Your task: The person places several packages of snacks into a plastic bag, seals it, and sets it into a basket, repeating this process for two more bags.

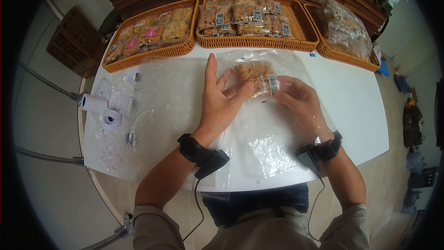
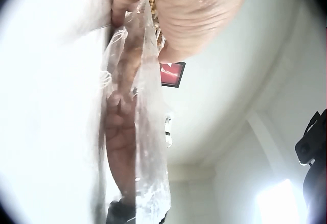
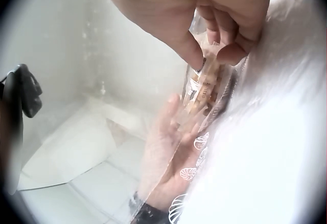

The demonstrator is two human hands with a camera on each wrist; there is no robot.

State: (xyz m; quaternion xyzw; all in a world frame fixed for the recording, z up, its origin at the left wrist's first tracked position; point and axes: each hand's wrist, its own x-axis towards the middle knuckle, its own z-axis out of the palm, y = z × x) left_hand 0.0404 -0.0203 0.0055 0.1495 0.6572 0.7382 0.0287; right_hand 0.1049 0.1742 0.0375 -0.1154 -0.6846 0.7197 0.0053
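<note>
A clear packet of brown, crunchy-looking snack pieces [image 1: 254, 75] with a white barcode label is held over the table. My right hand [image 1: 298, 99] pinches its right end between thumb and fingers, as the right wrist view also shows. The left hand [image 1: 222, 102] holds the packet's left side, thumb across its front and index finger pointing up. Around the packet lies a large clear plastic bag [image 1: 273, 150]; in the right wrist view it bears white shell-like drawings [image 3: 188, 173]. Through the plastic, the left wrist view shows the right hand [image 2: 121, 137].
Three wicker baskets stand along the table's back: a left basket [image 1: 182, 50] and a middle basket [image 1: 259, 43] with several packets, a right basket [image 1: 356, 60] with clear bags. Left on the white table [image 1: 360, 111] are white rolls [image 1: 95, 103] and scattered paper scraps [image 1: 108, 150].
</note>
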